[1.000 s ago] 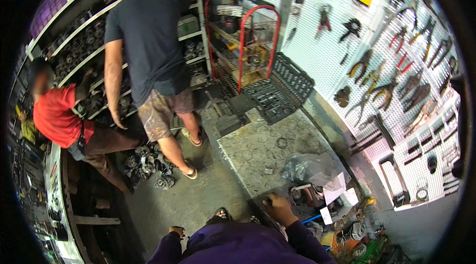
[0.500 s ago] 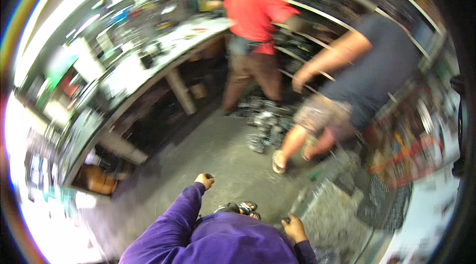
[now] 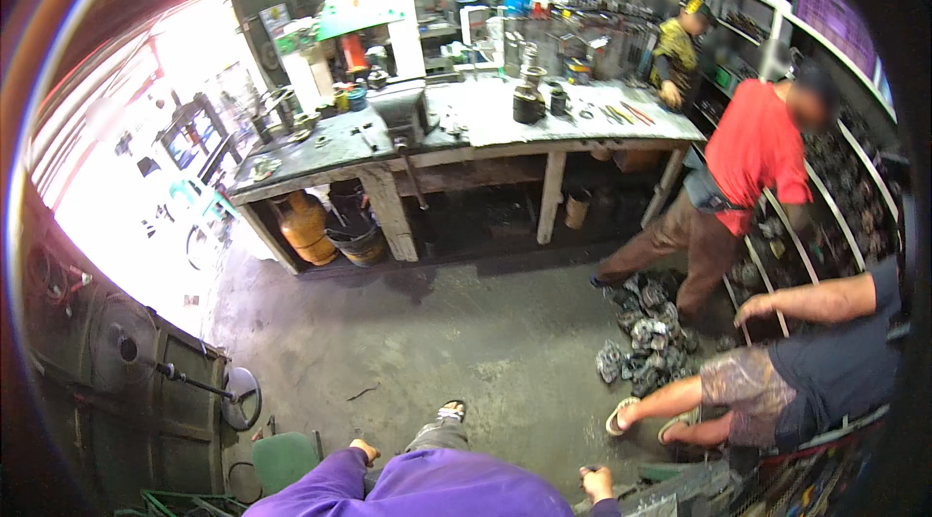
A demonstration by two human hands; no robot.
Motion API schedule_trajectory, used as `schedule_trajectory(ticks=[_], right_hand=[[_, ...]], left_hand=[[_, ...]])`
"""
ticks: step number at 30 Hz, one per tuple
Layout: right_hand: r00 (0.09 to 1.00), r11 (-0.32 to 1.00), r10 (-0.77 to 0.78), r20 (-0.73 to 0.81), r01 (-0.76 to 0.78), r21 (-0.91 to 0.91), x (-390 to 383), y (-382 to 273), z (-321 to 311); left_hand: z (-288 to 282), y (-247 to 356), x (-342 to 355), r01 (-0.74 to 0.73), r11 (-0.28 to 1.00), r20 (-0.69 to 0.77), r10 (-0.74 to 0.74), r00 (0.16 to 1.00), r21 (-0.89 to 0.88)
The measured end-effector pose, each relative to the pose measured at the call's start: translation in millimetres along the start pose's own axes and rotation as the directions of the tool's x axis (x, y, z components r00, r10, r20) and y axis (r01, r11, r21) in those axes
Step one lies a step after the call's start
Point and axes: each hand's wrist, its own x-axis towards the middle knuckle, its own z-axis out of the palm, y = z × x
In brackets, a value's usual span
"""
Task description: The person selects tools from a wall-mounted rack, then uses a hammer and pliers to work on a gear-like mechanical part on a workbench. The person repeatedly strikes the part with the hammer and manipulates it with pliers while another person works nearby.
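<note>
My left hand hangs low beside my purple sleeve, its fingers curled and partly turned from view. What it holds, if anything, I cannot make out. A green chair is the nearest thing to it. On the other side, my right hand is closed, with a small dark thing showing at its fingers, too small to name. Ahead and to the right, a heap of grimy metal parts lies on the floor, out of reach of both hands.
A long workbench with a vise spans the far side. A person in red and one in dark clothes stand by the right-hand shelves; another is behind the bench. A pedestal fan stands left.
My view has swung left, bringing the whole bench, the fan and the green chair into sight. My left hand has dropped lower and closer to my body; the right stays low.
</note>
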Motion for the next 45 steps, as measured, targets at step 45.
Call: schedule_trajectory(ticks=[45], right_hand=[[0.802, 0.778, -0.327, 0.5, 0.529, -0.339, 254.4, -801.4, 465.9]], left_hand=[[-917.3, -132.9, 15.7, -0.904, 0.42, -0.995, -0.03, -0.098, 0.077]])
